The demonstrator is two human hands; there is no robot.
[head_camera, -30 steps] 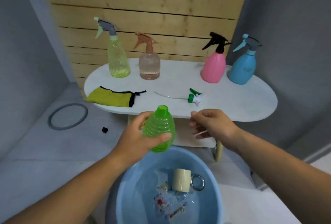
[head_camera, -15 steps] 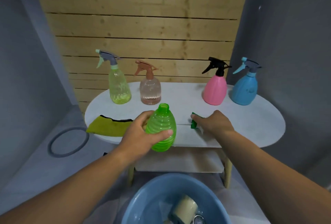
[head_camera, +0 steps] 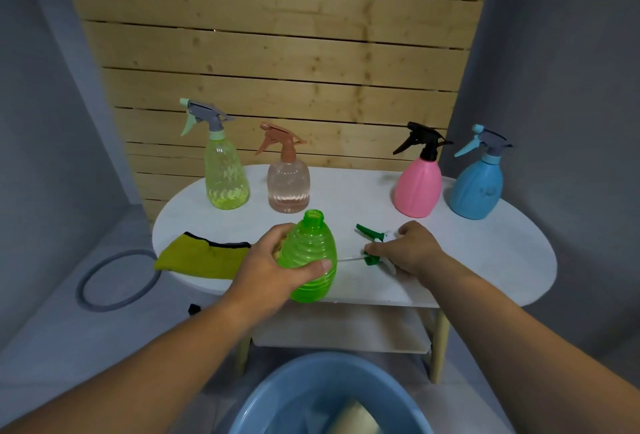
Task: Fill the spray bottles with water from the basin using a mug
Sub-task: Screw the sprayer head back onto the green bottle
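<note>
Left hand (head_camera: 273, 260) grip wraps the uncapped green bottle (head_camera: 311, 260), neck up at the desk's (head_camera: 502, 260) near edge; right hand (head_camera: 412, 250) grip pinches the spray head (head_camera: 372, 258) lying just right of it, dip tube (head_camera: 349, 259) pointing left toward the bottle.

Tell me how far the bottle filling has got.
Done, apparently: yellow, clear, pink and blue bottles stand capped; their levels are unclear. In hand: left hand holds the open green bottle, right hand grips its spray head on the table. Left: capping it; mug lies in the basin.

Bare forearms (head_camera: 166, 357), left grip (head_camera: 273, 262), right grip (head_camera: 412, 250)
</note>
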